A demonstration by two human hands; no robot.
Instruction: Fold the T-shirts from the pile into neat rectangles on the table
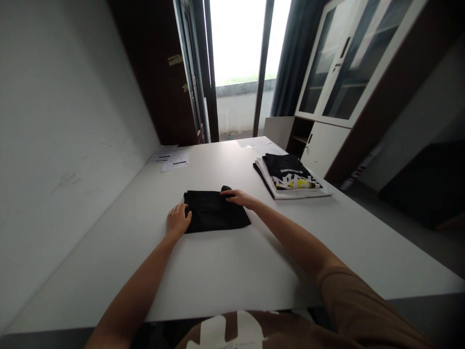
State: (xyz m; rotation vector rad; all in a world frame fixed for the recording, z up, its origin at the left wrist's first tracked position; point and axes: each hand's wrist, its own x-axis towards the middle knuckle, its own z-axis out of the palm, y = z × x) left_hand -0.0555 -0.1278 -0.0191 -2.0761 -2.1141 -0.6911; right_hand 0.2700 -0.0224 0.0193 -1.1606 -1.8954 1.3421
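Note:
A folded black garment [214,212] lies flat on the white table [218,271] in front of me. My left hand [178,219] grips its left edge, with the thumb toward the cloth and the fingers curled at the side. At the far right corner, my right hand [238,198] pinches the fabric, and a small bit of cloth sticks up beside the fingertips. The undersides of the folds are hidden, so I cannot tell what kind of garment it is.
To the right is a stack of folded clothes [290,177], topped by a black one with white and yellow print. Papers [174,159] lie by the left wall, and a clear sheet [250,143] at the far edge. A glass-door cabinet [337,72] stands beyond.

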